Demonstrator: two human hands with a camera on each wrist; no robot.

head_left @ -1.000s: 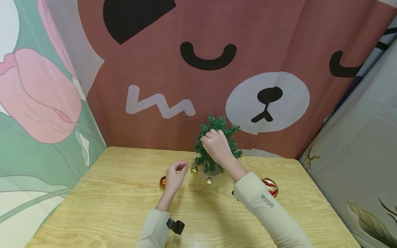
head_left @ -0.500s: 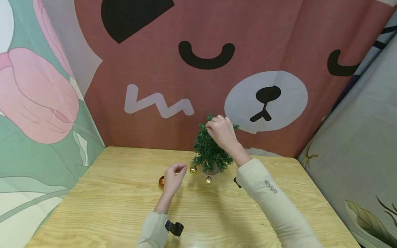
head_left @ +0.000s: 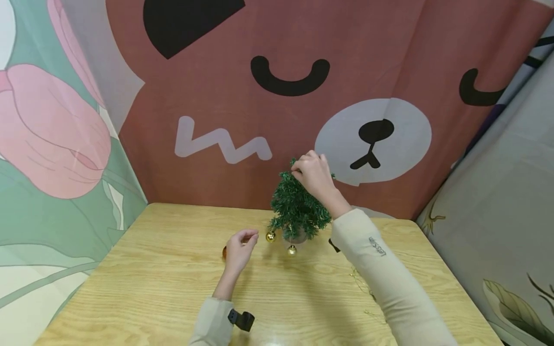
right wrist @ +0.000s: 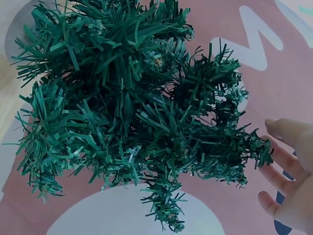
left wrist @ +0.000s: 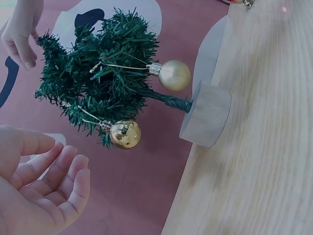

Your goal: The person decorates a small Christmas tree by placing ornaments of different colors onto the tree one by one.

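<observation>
A small green artificial Christmas tree (head_left: 296,206) stands on a round pale base (left wrist: 208,113). From its lower branches hang a shiny gold bauble (left wrist: 125,133) and a matte gold bauble (left wrist: 174,75), both on thin loops. My right hand (head_left: 316,175) is at the treetop, its fingers loosely bent beside the tip in the right wrist view; whether they touch it, I cannot tell. To the left of the tree, my left hand (head_left: 239,252) hovers near the shiny bauble. Its thumb and fingers are relaxed, with nothing between them.
Partly behind my left hand lies an orange bauble (head_left: 224,253) on the wooden table (head_left: 164,288). A small black object (head_left: 333,245) and thin gold strings (head_left: 357,278) lie near my right sleeve. A printed curtain (head_left: 207,182) hangs behind the table.
My right hand has moved up and slightly right, from the front of the tree to its top. The red-striped bauble has gone behind my right sleeve. My left hand has barely shifted.
</observation>
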